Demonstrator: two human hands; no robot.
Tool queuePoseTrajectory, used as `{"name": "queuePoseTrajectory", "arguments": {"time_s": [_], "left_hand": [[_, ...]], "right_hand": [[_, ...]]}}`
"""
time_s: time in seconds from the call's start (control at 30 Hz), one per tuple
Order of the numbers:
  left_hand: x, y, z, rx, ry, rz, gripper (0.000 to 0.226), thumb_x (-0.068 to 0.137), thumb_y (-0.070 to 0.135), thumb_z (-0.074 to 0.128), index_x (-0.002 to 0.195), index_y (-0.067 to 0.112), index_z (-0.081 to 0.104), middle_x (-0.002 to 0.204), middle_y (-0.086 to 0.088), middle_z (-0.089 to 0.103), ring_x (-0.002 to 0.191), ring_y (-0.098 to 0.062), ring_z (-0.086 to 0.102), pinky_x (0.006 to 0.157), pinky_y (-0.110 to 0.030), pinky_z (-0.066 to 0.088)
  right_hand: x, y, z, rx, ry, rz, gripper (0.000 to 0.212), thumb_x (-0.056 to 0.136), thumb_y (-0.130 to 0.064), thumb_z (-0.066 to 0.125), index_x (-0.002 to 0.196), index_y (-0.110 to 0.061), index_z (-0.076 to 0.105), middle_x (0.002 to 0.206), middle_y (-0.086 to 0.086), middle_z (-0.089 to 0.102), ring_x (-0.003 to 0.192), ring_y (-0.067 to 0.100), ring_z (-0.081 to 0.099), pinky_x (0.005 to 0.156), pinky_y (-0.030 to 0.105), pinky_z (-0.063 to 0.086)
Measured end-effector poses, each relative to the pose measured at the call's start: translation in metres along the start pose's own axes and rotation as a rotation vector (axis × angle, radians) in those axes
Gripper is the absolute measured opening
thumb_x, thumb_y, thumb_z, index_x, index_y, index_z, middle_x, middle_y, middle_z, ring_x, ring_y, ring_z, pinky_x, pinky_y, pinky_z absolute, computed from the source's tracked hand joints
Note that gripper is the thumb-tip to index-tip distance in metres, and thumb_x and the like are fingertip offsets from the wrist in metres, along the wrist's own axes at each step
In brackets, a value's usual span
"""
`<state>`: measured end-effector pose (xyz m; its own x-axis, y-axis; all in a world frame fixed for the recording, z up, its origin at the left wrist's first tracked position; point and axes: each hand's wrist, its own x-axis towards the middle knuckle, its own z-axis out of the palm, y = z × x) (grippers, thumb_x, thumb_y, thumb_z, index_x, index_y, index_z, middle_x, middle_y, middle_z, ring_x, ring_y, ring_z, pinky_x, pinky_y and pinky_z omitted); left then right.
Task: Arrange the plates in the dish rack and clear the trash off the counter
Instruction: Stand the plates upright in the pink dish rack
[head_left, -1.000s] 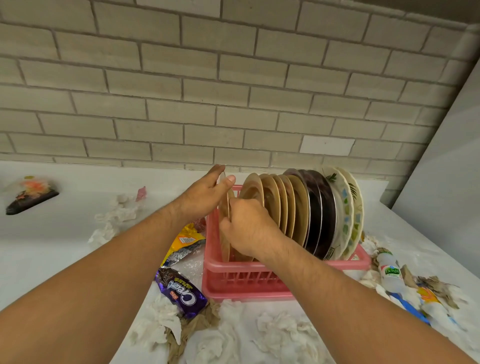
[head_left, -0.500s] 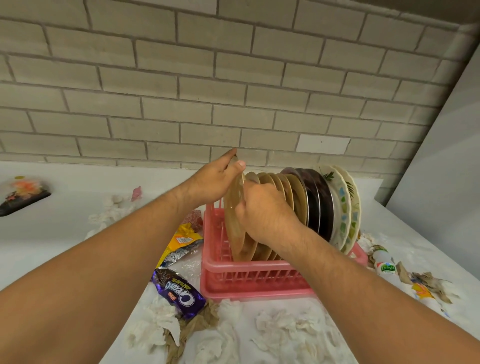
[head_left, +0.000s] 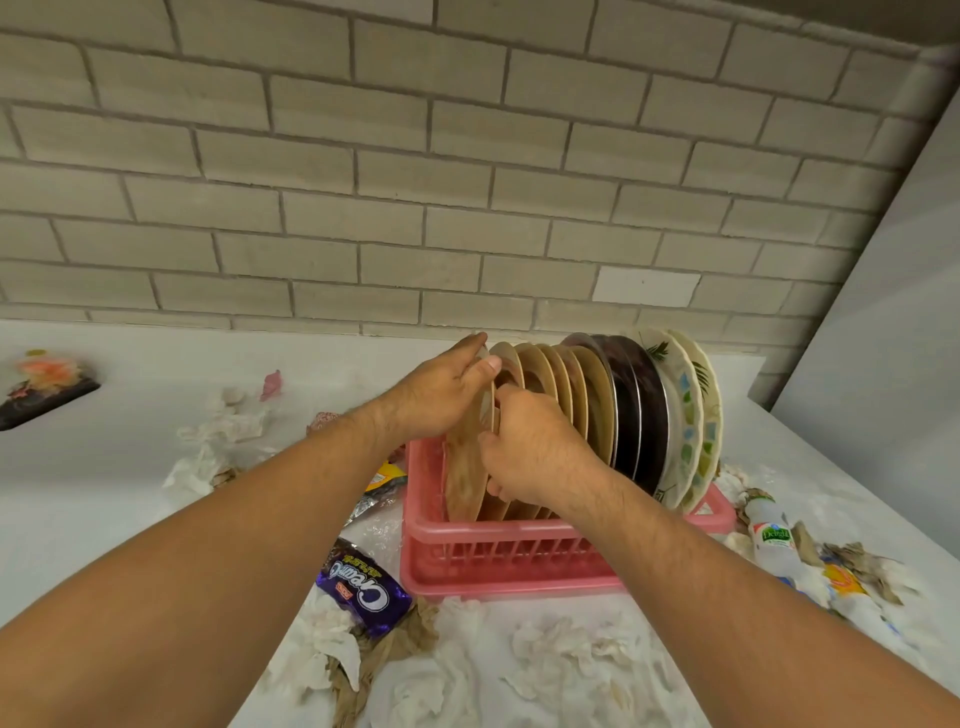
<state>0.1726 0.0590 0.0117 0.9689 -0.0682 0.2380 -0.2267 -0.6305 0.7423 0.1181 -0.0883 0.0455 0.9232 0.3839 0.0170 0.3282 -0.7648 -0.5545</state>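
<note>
Pinching tan plate (head_left: 464, 480) upright at left end of pink dish rack (head_left: 498, 569): left hand (head_left: 441, 397) on top rim, right hand (head_left: 537, 454) on near edge. Risk of missing slot, tipping into neighbouring plates (head_left: 584, 405) if released early

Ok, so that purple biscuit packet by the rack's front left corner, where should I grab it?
Probably pinch the purple packet across its narrow width, near the middle, coming from above and the left. It lies flat on crumpled tissues, and the pink rack crowds its right side.
</note>
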Motion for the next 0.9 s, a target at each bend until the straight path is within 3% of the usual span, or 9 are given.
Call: {"name": "queuePoseTrajectory", "arguments": {"time_s": [0.13,0.23,0.47,0.57,0.67,0.73,0.8,0.9], "left_hand": [[0.0,0.004,0.004,0.048,0.007,0.008,0.064,0.096,0.056,0.032,0.151,0.026,0.019,0.158,0.005,0.02,0.144,-0.014,0.019,0.118,-0.039,0.019],[0.0,0.005,0.004,0.072,0.009,0.016,0.063,0.097,0.056,0.031,0.151,0.025,0.019,0.158,0.003,0.019,0.144,-0.015,0.019,0.117,-0.041,0.02],[-0.003,0.005,0.001,0.064,0.042,0.031,0.062,0.098,0.053,0.032,0.15,0.021,0.023,0.157,0.003,0.022,0.143,-0.011,0.019,0.112,-0.025,0.016],[-0.008,0.008,-0.002,0.063,0.102,0.05,0.056,0.098,0.049,0.036,0.147,0.021,0.032,0.154,0.004,0.03,0.137,-0.008,0.031,0.108,-0.021,0.023],[-0.018,0.014,-0.002,0.054,0.274,0.107,0.041,0.096,0.044,0.046,0.132,0.025,0.052,0.134,0.009,0.052,0.112,0.0,0.047,0.092,-0.015,0.038],[-0.028,0.022,0.0,0.077,0.366,0.16,0.028,0.094,0.042,0.05,0.117,0.03,0.06,0.116,0.014,0.058,0.102,0.0,0.052,0.087,-0.022,0.046],[-0.04,0.033,0.003,0.068,0.409,0.21,0.015,0.092,0.039,0.053,0.102,0.035,0.063,0.102,0.018,0.06,0.095,0.001,0.056,0.079,-0.021,0.047],[-0.055,0.056,0.014,0.055,0.435,0.248,0.009,0.091,0.036,0.054,0.089,0.037,0.062,0.091,0.017,0.061,0.087,0.001,0.057,0.07,-0.015,0.044]], "right_hand": [[0.001,0.006,-0.004,-0.038,0.014,-0.015,0.014,0.092,-0.015,0.054,0.106,-0.015,0.052,0.078,0.007,0.067,0.065,0.02,0.07,0.062,0.04,0.061],[0.001,0.008,-0.007,-0.045,0.045,-0.044,0.022,0.092,-0.017,0.057,0.113,-0.011,0.055,0.074,0.006,0.067,0.064,0.019,0.07,0.061,0.04,0.061],[0.001,0.017,-0.018,-0.041,0.143,-0.102,0.015,0.091,-0.033,0.058,0.095,-0.019,0.061,0.067,-0.001,0.067,0.058,0.014,0.067,0.062,0.037,0.06],[-0.001,0.024,-0.026,-0.041,0.192,-0.154,0.017,0.092,-0.035,0.056,0.099,-0.021,0.065,0.065,-0.004,0.065,0.06,0.01,0.066,0.064,0.034,0.058],[-0.004,0.037,-0.033,-0.021,0.252,-0.189,0.024,0.092,-0.038,0.055,0.107,-0.025,0.067,0.068,-0.012,0.063,0.066,0.002,0.061,0.065,0.023,0.05],[-0.01,0.046,-0.034,0.029,0.284,-0.22,0.023,0.092,-0.038,0.056,0.108,-0.028,0.067,0.077,-0.017,0.063,0.074,-0.002,0.059,0.066,0.017,0.046],[-0.017,0.054,-0.034,0.081,0.31,-0.263,0.021,0.092,-0.038,0.057,0.107,-0.029,0.068,0.08,-0.023,0.061,0.078,-0.007,0.057,0.064,0.007,0.04],[-0.028,0.067,-0.038,0.081,0.341,-0.324,0.02,0.091,-0.037,0.057,0.105,-0.029,0.069,0.086,-0.022,0.061,0.084,-0.01,0.055,0.064,0.005,0.04]]}}
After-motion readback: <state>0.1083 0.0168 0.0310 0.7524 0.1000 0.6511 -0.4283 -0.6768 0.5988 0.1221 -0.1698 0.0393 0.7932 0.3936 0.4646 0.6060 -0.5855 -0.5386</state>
